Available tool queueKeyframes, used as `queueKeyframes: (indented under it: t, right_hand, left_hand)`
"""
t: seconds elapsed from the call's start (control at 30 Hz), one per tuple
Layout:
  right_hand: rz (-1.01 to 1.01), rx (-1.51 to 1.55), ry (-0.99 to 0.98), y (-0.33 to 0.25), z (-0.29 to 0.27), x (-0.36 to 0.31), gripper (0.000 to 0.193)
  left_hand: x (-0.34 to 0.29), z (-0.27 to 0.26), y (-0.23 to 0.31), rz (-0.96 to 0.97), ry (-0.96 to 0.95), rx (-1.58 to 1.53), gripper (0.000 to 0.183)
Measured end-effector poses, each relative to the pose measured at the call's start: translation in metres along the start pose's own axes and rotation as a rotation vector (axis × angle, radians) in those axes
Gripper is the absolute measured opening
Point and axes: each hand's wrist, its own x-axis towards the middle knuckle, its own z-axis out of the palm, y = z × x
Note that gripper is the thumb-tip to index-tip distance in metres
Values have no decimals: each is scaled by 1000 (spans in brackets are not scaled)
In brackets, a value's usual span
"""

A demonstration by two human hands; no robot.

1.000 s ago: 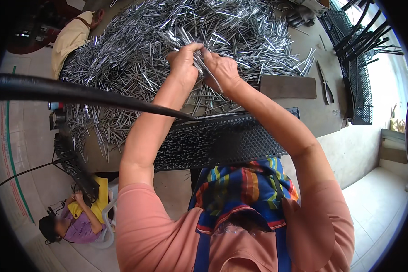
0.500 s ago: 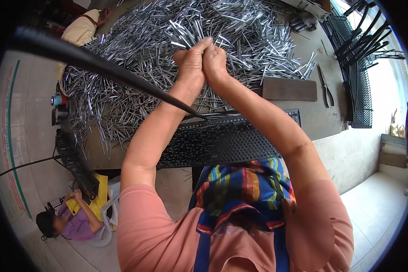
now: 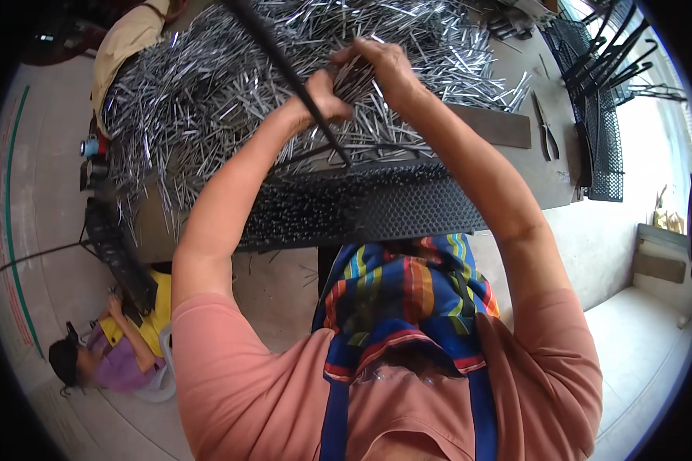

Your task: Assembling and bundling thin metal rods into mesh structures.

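Note:
A wide heap of thin silvery metal strips [image 3: 231, 100] covers the worktable. At its near middle, my left hand [image 3: 321, 98] and my right hand [image 3: 392, 67] are cupped on either side of a loose bundle of the strips [image 3: 355, 81]. The right fingers curl over the bundle's far side, while the left thumb and fingers lie around its near left side, slightly blurred. Below my hands, along the table's near edge, is a long black perforated rack [image 3: 415, 203]. Strip ends fill the holes of its left part. A black rod [image 3: 284, 69] rises from it, passing in front of my left hand.
On the right of the table lie a flat dark block [image 3: 492, 127] and pliers [image 3: 547, 131]. More black perforated racks [image 3: 603, 146] with hooked rods stand at the right edge. Another person [image 3: 123, 349] sits at lower left, near a dark rack [image 3: 115, 246].
My hands have parted from being clasped together around an upright bundle; the strips now lie loosely between them. The rack's rod has swung more upright, and the whole view has shifted slightly.

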Motion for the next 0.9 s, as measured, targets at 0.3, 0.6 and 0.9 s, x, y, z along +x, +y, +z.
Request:
queueKeyframes:
  t: [0.3,0.6,0.9]
  right_hand:
    - [143,-375,372,51,-73,-58,32]
    - [-20,-582,449,21,-74,-203,24]
    - [-4,-479,415,27,-37,-248,20]
  left_hand:
    - [-110,-135,-97,-2,664,-303,11]
    - [-243,-113,-273,147,1601,-465,28]
    - [-281,-126,-346,-179,1805,-433,18]
